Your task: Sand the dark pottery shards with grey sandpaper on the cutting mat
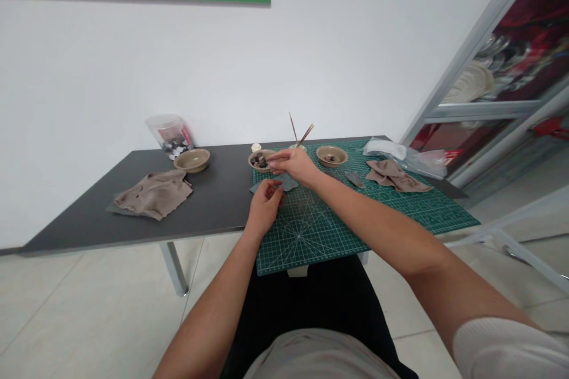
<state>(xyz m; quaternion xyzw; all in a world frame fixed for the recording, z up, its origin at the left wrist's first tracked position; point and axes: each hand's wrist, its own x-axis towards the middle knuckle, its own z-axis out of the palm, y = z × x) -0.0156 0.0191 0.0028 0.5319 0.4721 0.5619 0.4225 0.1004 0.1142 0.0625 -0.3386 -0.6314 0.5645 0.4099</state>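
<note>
My right hand reaches forward to a small tan bowl holding dark little pieces, fingers pinched at its rim; what they pinch is too small to name. My left hand rests on the near left corner of the green cutting mat, fingers curled on a small grey-green piece of fabric lying there. Thin sticks stand in a small holder just behind the right hand.
A dark grey table bears the mat. On it are a beige cloth, another tan bowl, a clear plastic tub, a third bowl, a second beige cloth and a plastic bag. A metal frame stands right.
</note>
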